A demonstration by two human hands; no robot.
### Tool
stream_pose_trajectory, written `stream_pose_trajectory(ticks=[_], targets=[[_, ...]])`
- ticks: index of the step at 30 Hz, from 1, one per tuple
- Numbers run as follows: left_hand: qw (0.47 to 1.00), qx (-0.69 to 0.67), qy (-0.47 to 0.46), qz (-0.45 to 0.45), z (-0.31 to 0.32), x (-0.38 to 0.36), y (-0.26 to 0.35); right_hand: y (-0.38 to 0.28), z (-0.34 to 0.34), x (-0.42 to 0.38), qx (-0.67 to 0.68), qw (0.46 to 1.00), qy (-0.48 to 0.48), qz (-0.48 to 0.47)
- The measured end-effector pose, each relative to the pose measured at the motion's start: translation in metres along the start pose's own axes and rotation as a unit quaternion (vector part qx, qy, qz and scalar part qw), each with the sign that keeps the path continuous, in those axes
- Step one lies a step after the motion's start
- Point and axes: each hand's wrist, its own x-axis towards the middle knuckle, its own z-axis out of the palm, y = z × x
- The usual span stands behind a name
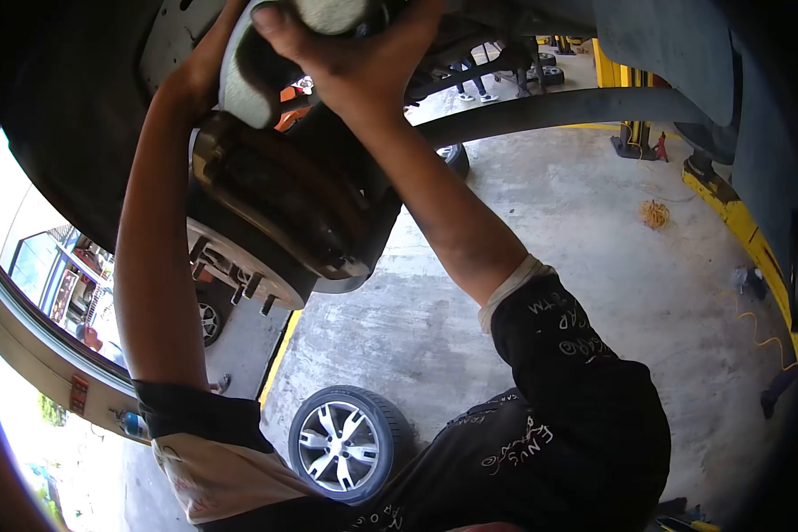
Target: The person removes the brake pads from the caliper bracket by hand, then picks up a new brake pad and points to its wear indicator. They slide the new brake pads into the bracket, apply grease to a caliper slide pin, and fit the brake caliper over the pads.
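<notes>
My right hand (355,66) reaches up under the raised car, its thumb against a pale grey curved part (248,84) with a rounded upper end. The hand curves around that end, and its fingertips run out of view at the top. On the left side of the same part is my left hand (211,58), its fingers hidden behind the part and the frame edge. Just below both hands sits a brake caliper (284,191), brownish and dark. Beneath it is the wheel hub (253,275), without a wheel, its bare studs pointing out.
A wheel with a silver rim (332,443) lies on the concrete floor below me. To the right stand a yellow lift post (625,75) and a yellow lift arm (745,239). An orange cord (654,214) lies coiled on the floor. Another person's legs (474,80) show far back.
</notes>
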Motion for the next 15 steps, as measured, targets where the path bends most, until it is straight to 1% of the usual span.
stream_pose_trajectory(ticks=[2,5,6,8,9,11,15], targets=[[1.0,0.02,-0.007,0.003,0.006,-0.006,0.002,-0.005,-0.003,0.001,-0.062,0.997,0.002,-0.042],[0.999,0.046,-0.016,0.005,0.011,-0.007,0.006,-0.008,-0.003,-0.002,-0.036,0.998,0.01,-0.052],[0.998,0.054,-0.019,0.006,0.012,-0.008,0.007,-0.01,-0.003,-0.004,-0.036,0.998,0.011,-0.05],[0.997,0.068,-0.025,0.01,0.012,-0.01,0.01,-0.014,-0.004,-0.006,0.013,1.0,-0.001,0.021],[0.997,0.075,-0.028,0.013,0.014,-0.009,0.009,-0.016,-0.006,-0.006,0.013,1.0,-0.001,0.021],[0.996,0.086,-0.032,0.018,0.02,-0.012,0.011,-0.023,-0.012,-0.002,-0.07,0.997,-0.005,-0.032],[0.993,0.11,-0.034,0.027,0.029,-0.012,0.015,-0.025,-0.009,-0.004,-0.057,0.998,-0.002,-0.03]])
